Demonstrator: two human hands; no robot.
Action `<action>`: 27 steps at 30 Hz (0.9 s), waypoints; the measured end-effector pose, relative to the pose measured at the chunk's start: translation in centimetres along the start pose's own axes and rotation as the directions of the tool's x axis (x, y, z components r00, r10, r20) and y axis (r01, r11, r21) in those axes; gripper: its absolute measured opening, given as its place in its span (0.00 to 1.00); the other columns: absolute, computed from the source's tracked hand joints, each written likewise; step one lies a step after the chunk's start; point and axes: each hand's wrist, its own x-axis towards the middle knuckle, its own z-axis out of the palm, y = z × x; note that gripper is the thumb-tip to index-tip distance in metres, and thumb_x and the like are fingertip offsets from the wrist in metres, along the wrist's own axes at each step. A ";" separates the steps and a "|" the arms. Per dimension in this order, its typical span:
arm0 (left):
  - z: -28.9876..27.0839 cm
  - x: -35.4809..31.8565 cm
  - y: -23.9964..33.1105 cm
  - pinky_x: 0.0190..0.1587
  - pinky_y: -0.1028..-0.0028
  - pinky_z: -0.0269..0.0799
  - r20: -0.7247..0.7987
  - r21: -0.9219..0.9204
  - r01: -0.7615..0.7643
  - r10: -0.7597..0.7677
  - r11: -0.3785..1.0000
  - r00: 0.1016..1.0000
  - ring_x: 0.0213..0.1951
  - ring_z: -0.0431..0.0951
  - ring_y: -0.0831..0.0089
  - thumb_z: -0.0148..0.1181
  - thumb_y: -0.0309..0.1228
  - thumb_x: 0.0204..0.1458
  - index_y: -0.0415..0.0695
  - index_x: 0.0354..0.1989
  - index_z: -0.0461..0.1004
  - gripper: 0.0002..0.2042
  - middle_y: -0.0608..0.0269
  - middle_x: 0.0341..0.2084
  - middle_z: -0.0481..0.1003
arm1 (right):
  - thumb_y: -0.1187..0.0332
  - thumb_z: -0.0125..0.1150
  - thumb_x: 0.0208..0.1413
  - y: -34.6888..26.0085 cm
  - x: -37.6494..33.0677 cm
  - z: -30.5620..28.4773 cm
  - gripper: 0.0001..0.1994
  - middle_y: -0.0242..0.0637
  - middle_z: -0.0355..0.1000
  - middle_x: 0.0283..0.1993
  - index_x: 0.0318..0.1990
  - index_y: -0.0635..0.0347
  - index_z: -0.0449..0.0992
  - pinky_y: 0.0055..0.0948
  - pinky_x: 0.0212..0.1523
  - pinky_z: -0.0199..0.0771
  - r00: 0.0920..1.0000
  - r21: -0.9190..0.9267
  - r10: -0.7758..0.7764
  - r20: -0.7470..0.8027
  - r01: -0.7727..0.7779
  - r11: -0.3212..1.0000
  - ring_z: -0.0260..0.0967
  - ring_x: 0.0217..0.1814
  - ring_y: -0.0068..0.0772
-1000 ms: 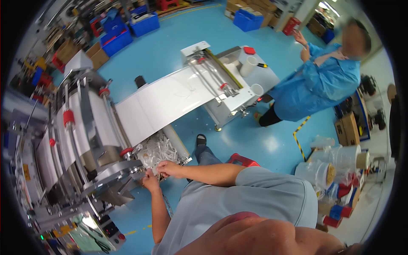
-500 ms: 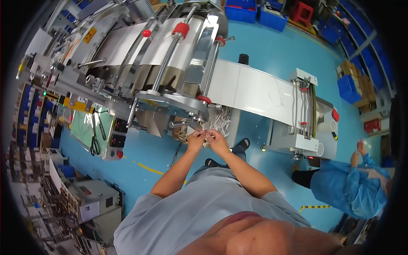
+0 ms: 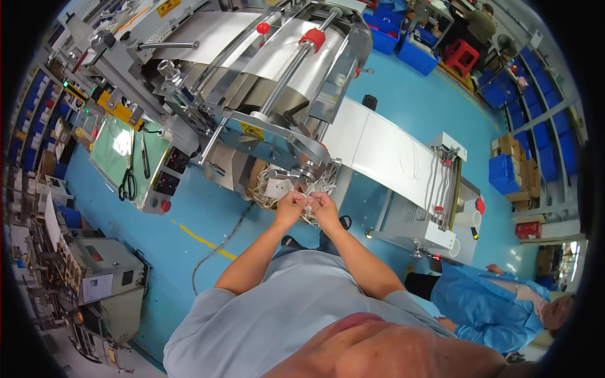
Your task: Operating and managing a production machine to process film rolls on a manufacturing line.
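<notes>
My left hand point(image 3: 290, 208) and my right hand point(image 3: 323, 210) are close together in front of my body, fingers pinched and tips almost meeting. Whatever lies between them is too small to make out. Just beyond and below them is a box point(image 3: 257, 184) heaped with thin white strips point(image 3: 326, 183). A pale flat piece point(image 3: 278, 188) lies on the heap, by my left hand. Above my fingertips juts the metal roller end point(image 3: 310, 170) of a large machine point(image 3: 271, 129), through which a white web point(image 3: 293, 53) runs.
The white web point(image 3: 378, 135) continues right to a second machine unit point(image 3: 419, 220). A control panel point(image 3: 165, 183) with black scissors point(image 3: 128, 184) on its green top stands left. A cable point(image 3: 211, 255) crosses the blue floor. A person in a blue gown point(image 3: 482, 305) is at right.
My view has shifted, so the machine appears larger and further right. Both hands stay pinched close together. The co-worker at right has changed posture.
</notes>
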 end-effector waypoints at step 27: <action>-2.1 8.2 -5.8 0.31 0.58 0.71 -0.183 0.783 -0.061 0.322 0.619 0.929 0.24 0.76 0.48 0.49 0.36 0.45 0.37 0.17 0.76 0.15 0.46 0.18 0.74 | 0.73 0.50 0.55 1.1 -3.7 -5.8 0.04 0.31 0.69 0.31 0.35 0.61 0.71 0.18 0.29 0.62 0.966 0.118 0.208 -0.154 -0.191 0.975 0.60 0.27 0.17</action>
